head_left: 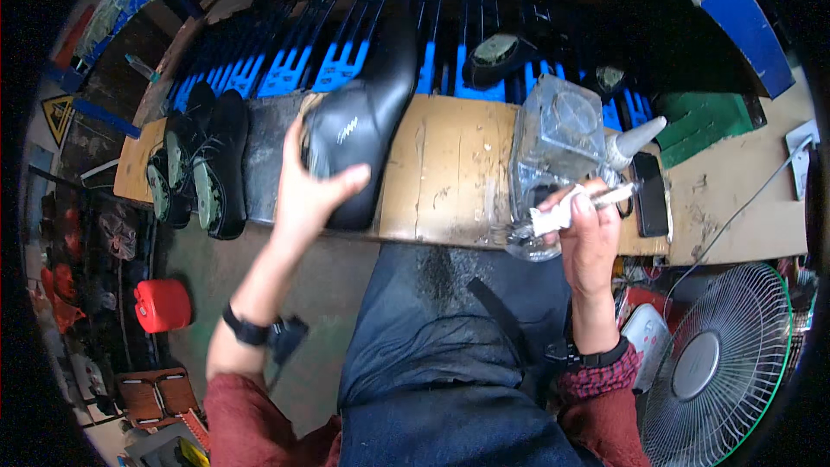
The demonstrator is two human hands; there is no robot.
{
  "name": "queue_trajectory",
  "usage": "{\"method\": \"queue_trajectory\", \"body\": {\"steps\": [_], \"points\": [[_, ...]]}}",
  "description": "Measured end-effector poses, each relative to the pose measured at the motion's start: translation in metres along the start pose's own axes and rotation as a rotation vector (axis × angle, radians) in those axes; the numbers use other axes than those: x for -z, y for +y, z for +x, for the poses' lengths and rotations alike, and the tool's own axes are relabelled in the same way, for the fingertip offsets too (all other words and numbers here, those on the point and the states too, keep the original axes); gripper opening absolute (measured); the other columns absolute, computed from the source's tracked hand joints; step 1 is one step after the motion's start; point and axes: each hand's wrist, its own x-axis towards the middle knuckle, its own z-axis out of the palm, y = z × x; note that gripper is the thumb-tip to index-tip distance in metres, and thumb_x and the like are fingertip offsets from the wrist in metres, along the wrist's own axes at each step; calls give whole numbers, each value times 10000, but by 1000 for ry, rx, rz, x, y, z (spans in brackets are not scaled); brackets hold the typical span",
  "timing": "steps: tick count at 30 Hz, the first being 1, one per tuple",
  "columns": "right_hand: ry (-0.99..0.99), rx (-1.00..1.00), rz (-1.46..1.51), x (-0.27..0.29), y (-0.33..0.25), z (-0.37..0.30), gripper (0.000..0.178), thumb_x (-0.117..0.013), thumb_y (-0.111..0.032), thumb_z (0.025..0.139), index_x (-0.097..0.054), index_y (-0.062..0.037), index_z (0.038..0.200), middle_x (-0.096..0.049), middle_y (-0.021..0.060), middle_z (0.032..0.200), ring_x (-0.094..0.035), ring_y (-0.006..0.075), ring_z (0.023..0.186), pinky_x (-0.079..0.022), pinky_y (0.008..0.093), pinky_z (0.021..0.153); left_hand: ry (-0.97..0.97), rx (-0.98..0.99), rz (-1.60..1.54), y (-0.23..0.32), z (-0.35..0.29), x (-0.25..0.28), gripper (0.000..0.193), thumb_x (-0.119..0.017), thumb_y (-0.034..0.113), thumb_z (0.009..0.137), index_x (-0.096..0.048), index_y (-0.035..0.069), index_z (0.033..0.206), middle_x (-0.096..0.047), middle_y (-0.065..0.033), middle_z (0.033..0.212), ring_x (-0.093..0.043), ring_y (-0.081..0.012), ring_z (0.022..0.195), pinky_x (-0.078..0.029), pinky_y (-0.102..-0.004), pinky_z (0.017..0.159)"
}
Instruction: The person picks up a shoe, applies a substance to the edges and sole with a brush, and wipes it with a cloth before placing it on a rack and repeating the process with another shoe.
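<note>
Left hand (304, 195) grasps a black shoe (367, 121) over the wooden counter (450, 173). Right hand (588, 238) clenches a white brush (575, 205) beside a clear plastic jar (553, 156).

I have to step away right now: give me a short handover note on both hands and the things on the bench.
Left hand: shut on the black shoe, holding it tilted over the wooden bench.
Right hand: shut on a small brush with a white end, beside the clear jar at the bench edge.
A pair of black shoes lies sole-up at the left of the bench; a white nozzle bottle and a phone sit right of the jar.
Done: shoe and brush in hand.
Left: brush not yet on the shoe.
</note>
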Motion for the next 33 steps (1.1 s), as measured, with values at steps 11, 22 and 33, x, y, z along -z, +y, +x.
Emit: {"method": "queue_trajectory", "body": {"steps": [11,22,33], "points": [[208,-76,-6,39,4,-6,88,-492,-131,971,-458,-54,993,-638,179,830,-592,149,607,-493,253,542,-339,-328,1168,-26,236,-122,1075,-773,480,692,-185,50,1483,-668,-197,950,-661,-338,890,-535,-423,770],[95,19,-319,60,15,-4,79,-497,-103,963,-506,-49,1020,-636,126,966,-601,174,848,-485,303,770,-79,-42,1437,-17,140,99,724,-682,654,685,-570,38,1048,-661,-189,922,-660,-334,881,-527,-456,694],[-200,255,-1083,46,-5,6,152,-622,-111,858,-563,-45,981,-652,111,980,-627,279,916,-486,351,809,-394,-48,1490,-31,22,136,1073,-865,264,542,-294,168,1446,-634,-235,892,-656,-378,821,-526,-439,758]]}}
